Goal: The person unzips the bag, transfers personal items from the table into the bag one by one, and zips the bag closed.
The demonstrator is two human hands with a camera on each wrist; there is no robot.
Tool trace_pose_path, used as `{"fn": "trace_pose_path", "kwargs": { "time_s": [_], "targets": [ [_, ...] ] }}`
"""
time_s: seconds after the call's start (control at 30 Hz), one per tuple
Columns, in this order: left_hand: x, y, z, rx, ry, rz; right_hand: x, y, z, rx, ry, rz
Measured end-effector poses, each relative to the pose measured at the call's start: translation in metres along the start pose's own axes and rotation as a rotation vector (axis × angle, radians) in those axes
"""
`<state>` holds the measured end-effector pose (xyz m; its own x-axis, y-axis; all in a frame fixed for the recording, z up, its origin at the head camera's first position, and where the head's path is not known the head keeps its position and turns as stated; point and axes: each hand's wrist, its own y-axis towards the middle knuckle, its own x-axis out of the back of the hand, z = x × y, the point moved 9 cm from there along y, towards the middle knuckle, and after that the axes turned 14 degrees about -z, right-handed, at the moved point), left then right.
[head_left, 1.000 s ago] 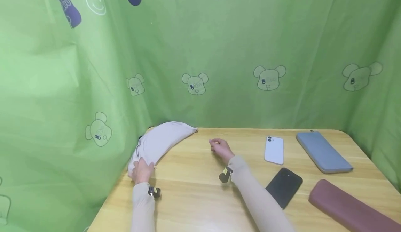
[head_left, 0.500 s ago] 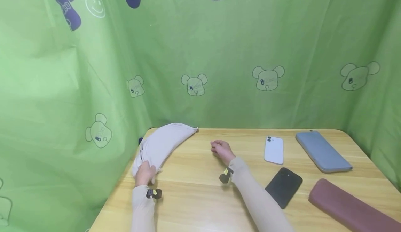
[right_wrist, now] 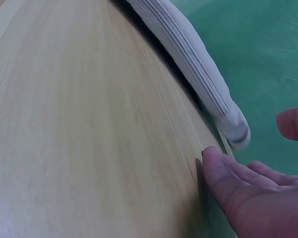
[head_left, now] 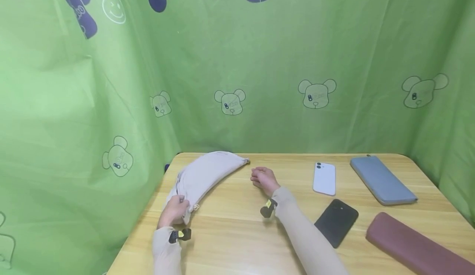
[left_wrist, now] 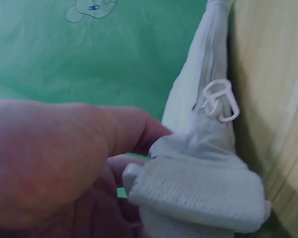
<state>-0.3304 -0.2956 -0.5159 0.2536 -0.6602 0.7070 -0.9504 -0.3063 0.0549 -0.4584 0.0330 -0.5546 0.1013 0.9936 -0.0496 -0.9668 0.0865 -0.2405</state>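
A pale crescent-shaped fabric bag (head_left: pixel 212 171) lies at the far left of the table. With thumb and fingers, my left hand (head_left: pixel 173 210) grips its near end. Close up in the left wrist view, a looped zip pull (left_wrist: pixel 222 100) sits near that end, above a webbing strap and buckle (left_wrist: pixel 198 191); part of the fingers is hidden behind the bag. My right hand (head_left: pixel 265 180) rests by the bag's far tip with loosely bent fingers and holds nothing. In the right wrist view its thumb and fingers stand apart, just short of the zipped edge (right_wrist: pixel 188 54).
To the right lie a white phone (head_left: pixel 324 179), a black phone (head_left: pixel 337 222), a blue zipped case (head_left: pixel 384 180) and a maroon case (head_left: pixel 417 244). A green printed curtain (head_left: pixel 274 60) hangs behind and beside the wooden table (head_left: pixel 226 242).
The bag has slid rightward and a little nearer, its far tip now closer to my right hand. My left hand has moved with it along the near end. The right hand has barely moved.
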Motion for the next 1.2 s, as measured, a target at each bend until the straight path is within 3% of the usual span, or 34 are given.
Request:
{"fn": "trace_pose_path", "kwargs": {
  "time_s": [0.3, 0.47, 0.83, 1.07, 1.2],
  "targets": [
    [-0.016, -0.008, -0.018, -0.045, -0.143, 0.12, 0.017, 0.007, -0.006, -0.041, 0.139, -0.074],
    [-0.019, -0.008, -0.026, -0.086, -0.146, 0.135, 0.032, 0.006, -0.006, -0.036, 0.169, -0.142],
    [-0.021, 0.001, -0.043, -0.121, -0.065, 0.116, 0.063, -0.005, 0.004, -0.002, 0.172, -0.23],
    [-0.02, 0.006, -0.057, -0.111, 0.004, 0.055, 0.08, -0.011, 0.008, 0.003, 0.204, -0.253],
    [-0.027, 0.003, -0.062, -0.094, 0.007, 0.093, 0.092, -0.013, 0.009, 0.009, 0.221, -0.256]
  ]
}}
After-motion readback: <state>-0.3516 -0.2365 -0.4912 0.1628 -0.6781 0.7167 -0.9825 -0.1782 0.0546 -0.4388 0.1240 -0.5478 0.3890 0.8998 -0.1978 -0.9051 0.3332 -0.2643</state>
